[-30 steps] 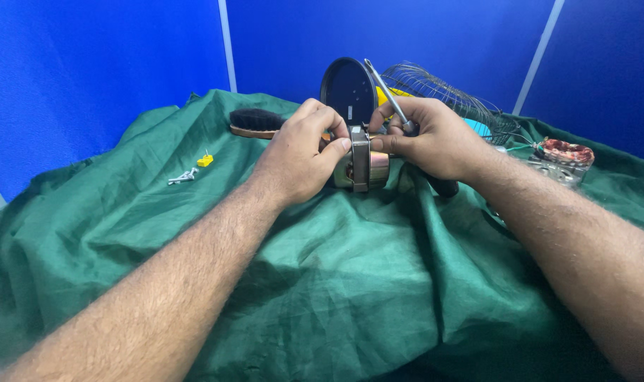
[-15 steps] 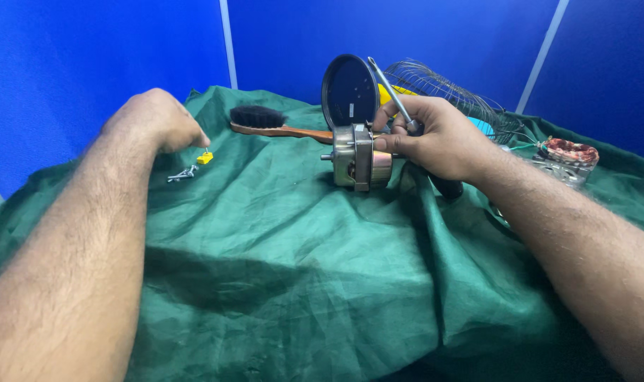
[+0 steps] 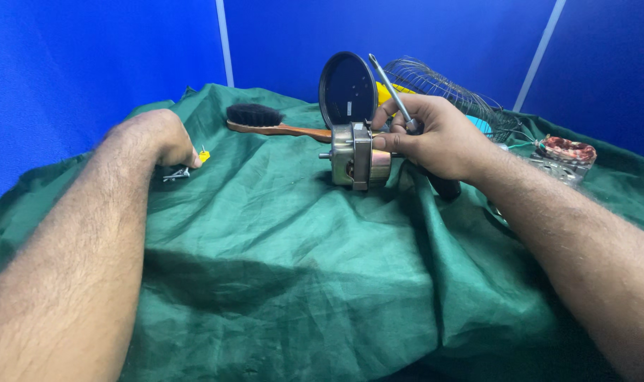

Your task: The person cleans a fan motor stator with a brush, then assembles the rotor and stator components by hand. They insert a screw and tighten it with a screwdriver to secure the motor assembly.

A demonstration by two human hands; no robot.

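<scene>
Gripping one small electric motor (image 3: pixel 355 155) and one screwdriver (image 3: pixel 391 92) together, the right hand (image 3: pixel 435 134) sits at twelve o'clock on the green cloth (image 3: pixel 279 269). At nine o'clock, the left hand (image 3: pixel 156 138), fingers curled, rests beside loose screws (image 3: pixel 175 174) and one yellow piece (image 3: pixel 204 156); whether it pinches anything is unclear. One wooden brush (image 3: pixel 262 120) lies at eleven.

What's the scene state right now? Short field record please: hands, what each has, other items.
surface: green cloth draped over a table, blue panels behind
left hand: knuckles up, fingertips down at small metal screws and a yellow bit; a grip cannot be seen
right hand: holds a screwdriver, shaft pointing up, and steadies the small motor with the thumb
motor: standing on the cloth, shaft toward the left
behind motor: dark round cover, wooden-handled brush, wire fan guard
far right: copper-wound coil
</scene>
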